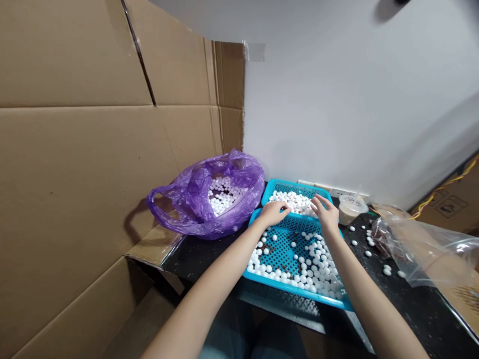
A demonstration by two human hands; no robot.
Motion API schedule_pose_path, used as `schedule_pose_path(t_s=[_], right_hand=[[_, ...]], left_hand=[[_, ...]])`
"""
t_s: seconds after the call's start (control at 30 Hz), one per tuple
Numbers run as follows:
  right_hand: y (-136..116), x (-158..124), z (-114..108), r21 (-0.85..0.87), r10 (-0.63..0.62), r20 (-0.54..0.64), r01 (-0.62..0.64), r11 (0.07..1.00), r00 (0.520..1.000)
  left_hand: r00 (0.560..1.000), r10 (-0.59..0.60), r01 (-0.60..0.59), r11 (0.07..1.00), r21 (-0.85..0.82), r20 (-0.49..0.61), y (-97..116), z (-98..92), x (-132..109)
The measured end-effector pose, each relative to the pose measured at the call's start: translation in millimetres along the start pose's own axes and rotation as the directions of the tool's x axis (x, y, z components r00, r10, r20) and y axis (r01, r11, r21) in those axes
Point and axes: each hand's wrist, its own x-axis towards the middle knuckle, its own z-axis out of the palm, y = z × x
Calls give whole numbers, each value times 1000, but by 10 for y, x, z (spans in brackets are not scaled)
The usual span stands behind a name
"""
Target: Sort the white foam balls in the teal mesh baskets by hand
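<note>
Two turquoise plastic baskets stand one behind the other, both holding small white balls. My left hand is over the near edge of the back basket, its fingers drawn together beside the white balls. Whatever its fingertips may hold is too small to make out. At the right end of that basket, my right hand has its fingers apart and bent over the balls. My forearms reach across the front basket, where white balls and dark brown bits lie scattered on the mesh bottom.
A purple plastic bag with white balls inside stands left, by a tall cardboard wall. A lidded plastic tub, loose balls and a clear bag lie right on the black table. Behind is a pale wall.
</note>
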Motion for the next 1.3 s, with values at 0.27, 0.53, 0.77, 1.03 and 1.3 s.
schedule_pose_path(t_s=[0.27, 0.53, 0.77, 1.03, 1.3], right_hand=[[-145, -179, 97, -239, -233, 350, 327, 914, 907], [-152, -529, 238, -304, 205, 922, 286, 909, 329], [15, -580, 274, -394, 317, 918, 482, 782, 236], [73, -637, 321, -394, 330, 919, 521, 757, 216], [41, -634, 326, -380, 325, 925, 461, 802, 198]], left_hand=[[1000, 16, -16, 1000, 19, 1, -22, 11, -2], [1000, 3, -3, 1000, -15, -12, -44, 28, -1], [1000, 5, -6, 1000, -13, -18, -55, 63, 9], [1000, -12, 12, 1000, -14, -13, -24, 35, -12], [1000, -14, 14, 1000, -10, -6, -21, 31, -8]])
